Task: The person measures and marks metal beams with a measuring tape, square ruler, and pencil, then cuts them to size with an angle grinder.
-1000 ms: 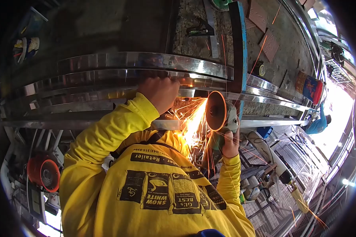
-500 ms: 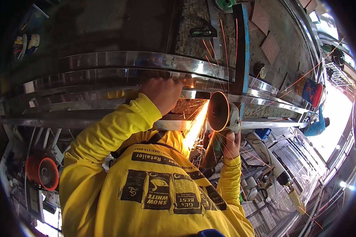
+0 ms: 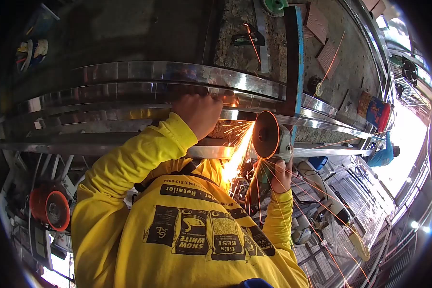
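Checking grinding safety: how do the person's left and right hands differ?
The left hand is clenched on the steel bars; the right hand grips the angle grinder. The left hand reaches farther out; the right hand is nearer the chest. Both are bare, with yellow sleeves, close to the sparks.

Yellow long-sleeved shirt (image 3: 177, 230), black print

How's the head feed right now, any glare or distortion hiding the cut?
Head view: heavy fisheye bends the shiny steel bars, corners vignetted black; daylight at the right edge is blown out; sparks off the orange-disc angle grinder glare white at the contact point, hiding it.
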{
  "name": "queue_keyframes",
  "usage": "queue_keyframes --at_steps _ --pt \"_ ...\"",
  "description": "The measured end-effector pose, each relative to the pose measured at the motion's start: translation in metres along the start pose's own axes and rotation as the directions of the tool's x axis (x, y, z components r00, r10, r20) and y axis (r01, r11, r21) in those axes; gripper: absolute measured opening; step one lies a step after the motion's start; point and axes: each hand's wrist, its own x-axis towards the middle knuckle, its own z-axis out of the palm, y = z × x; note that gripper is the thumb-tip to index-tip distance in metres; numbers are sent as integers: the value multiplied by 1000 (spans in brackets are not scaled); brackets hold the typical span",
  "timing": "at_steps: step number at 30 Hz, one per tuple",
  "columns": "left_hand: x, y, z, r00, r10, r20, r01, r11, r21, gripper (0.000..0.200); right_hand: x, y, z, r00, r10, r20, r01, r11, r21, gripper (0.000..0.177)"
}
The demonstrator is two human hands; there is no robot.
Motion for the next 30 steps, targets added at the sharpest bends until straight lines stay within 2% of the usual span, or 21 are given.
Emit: queue_keyframes --at_steps 5,7,13,17,19,24,28,30 --pt "0 0 1 1000 -11 12 11 1000 6 15 3 -8 11 999 -27 48 19 988 153 94" --pt "0 -1 2 1000 -1 -3 1 1000 -1 15 1 -3 4 995 -21 94 6 988 154 88" --pt "1 -1 0 999 9 35 -9 1000 8 15 1 18 -23 998 -27 58 26 1000 15 84" --pt "1 -1 1 999 -6 40 6 1000 -10 14 2 26 -16 995 -101 22 100 994 46 84" --pt "1 -2 2 999 7 38 -7 1000 -9 15 2 -1 4 997 -67 33 66 998 23 84" --pt "0 -1 5 1000 -3 -8 3 1000 7 14 1 -3 1 996 26 89 -34 995 97 90" --pt "1 -1 4 1000 -11 13 11 1000 2 12 5 -2 -3 998 -2 56 3 1000 -17 95" --pt "1 -1 4 1000 -6 15 6 1000 -2 12 5 -3 -2 999 9 52 -8 1000 -14 96"
